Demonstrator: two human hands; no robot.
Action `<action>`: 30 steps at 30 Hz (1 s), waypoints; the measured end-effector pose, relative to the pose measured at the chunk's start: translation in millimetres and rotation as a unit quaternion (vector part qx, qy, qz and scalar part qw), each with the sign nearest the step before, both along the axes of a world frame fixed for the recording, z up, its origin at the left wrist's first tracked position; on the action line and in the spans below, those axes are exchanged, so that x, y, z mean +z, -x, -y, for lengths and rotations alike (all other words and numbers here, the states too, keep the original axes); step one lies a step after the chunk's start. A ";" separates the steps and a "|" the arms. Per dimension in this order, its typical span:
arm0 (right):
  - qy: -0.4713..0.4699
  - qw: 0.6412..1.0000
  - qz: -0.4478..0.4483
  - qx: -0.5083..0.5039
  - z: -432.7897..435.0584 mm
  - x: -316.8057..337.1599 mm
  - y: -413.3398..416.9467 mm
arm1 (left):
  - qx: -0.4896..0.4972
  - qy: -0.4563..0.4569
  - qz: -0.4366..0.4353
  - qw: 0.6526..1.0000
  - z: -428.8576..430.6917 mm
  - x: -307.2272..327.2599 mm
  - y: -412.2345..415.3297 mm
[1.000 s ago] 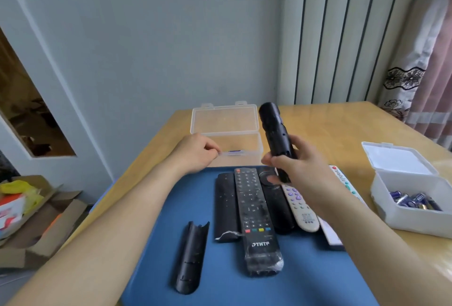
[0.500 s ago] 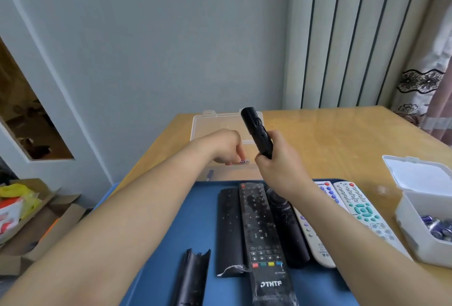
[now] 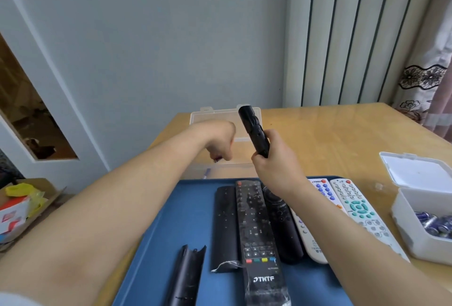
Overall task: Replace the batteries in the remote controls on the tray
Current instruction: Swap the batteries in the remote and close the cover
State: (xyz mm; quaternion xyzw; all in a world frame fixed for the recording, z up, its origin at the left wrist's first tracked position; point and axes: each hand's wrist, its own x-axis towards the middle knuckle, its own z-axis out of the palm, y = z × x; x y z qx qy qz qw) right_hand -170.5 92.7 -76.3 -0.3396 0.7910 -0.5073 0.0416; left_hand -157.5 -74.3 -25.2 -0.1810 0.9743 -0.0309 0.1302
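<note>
table (image 3: 342, 134): glossy wood | tray (image 3: 190, 208): matt blue plastic

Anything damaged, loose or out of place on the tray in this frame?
A detached battery cover lies loose at the left of the blue tray, and torn clear film curls off the near end of the flat black remote beside it. Nothing looks spilled.

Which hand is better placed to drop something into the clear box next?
Left: the left hand hangs over the clear box, pinching a small purple-tipped item; the right hand grips the black remote.
</note>
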 end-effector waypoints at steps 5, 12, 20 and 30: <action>-0.002 1.000 0.009 0.002 -0.3 -1.8 -1.2 | 0.096 -0.021 0.087 0.991 20.5 -5.7 -14.8; -0.005 1.000 0.004 0.007 2.8 -1.5 -0.4 | 0.107 0.001 0.094 0.990 19.8 -20.6 -11.6; 0.059 0.992 0.115 0.014 -1.8 4.7 1.6 | 0.123 -0.207 -0.274 0.931 9.2 -3.4 -30.4; 0.289 0.861 0.400 0.126 -42.0 31.1 -30.6 | 0.161 -0.740 -0.444 0.479 -90.1 -19.1 -107.1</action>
